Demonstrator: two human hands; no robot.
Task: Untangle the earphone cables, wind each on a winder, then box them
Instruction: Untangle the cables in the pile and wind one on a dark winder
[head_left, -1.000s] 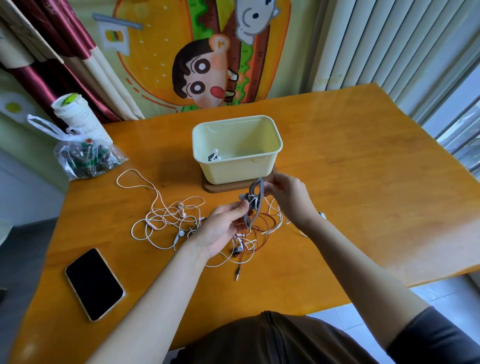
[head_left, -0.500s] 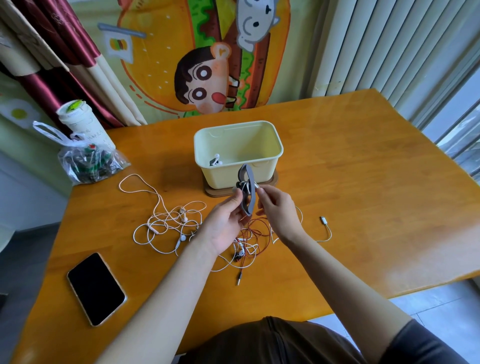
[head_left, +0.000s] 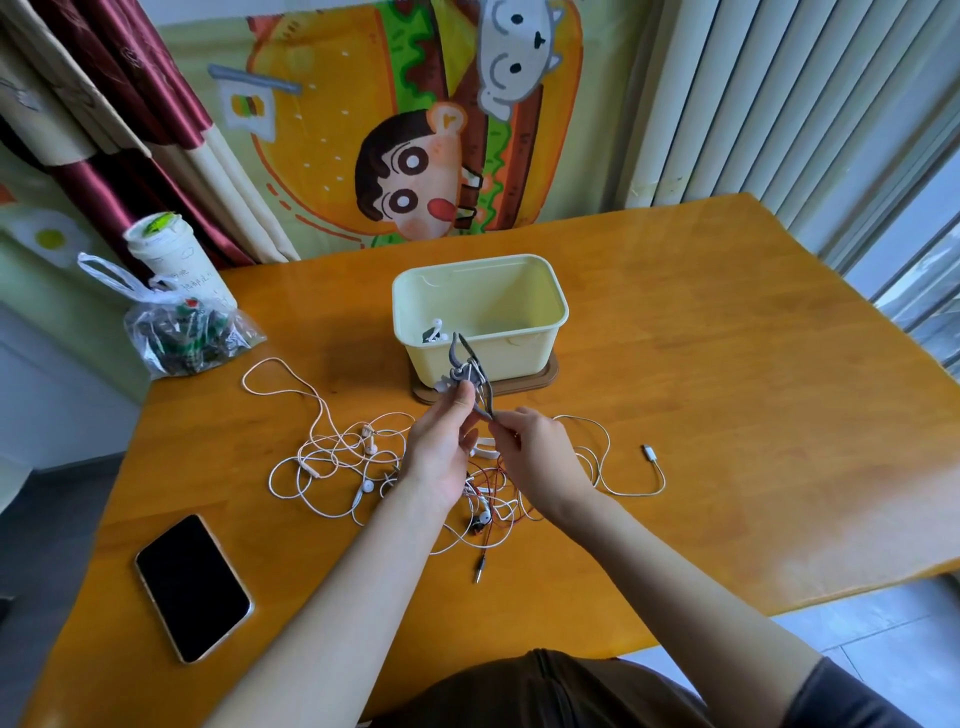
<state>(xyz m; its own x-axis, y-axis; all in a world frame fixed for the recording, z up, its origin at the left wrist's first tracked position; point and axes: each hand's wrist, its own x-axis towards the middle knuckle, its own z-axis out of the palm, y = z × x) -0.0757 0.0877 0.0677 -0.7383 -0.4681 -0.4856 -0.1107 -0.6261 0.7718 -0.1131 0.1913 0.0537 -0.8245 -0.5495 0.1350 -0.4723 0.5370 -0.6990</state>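
Holding winder over tangled cables

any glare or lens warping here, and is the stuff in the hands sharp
Head view: window light from the right leaves pale glare on the orange wooden table; the wide lens bows its edges; the grey cable winder in the left hand and right hand looks soft.

Grey winder between left hand and right hand. Just beyond them, pale yellow box on dark brown base. Left of the left hand, white cables; under the right hand, thin red cable. Nearer and further left, black phone edged in gold. Beneath both hands, orange-brown table, wood-grained. Far beyond, cartoon burger hanging in orange, green and brown; maroon-and-cream curtain.
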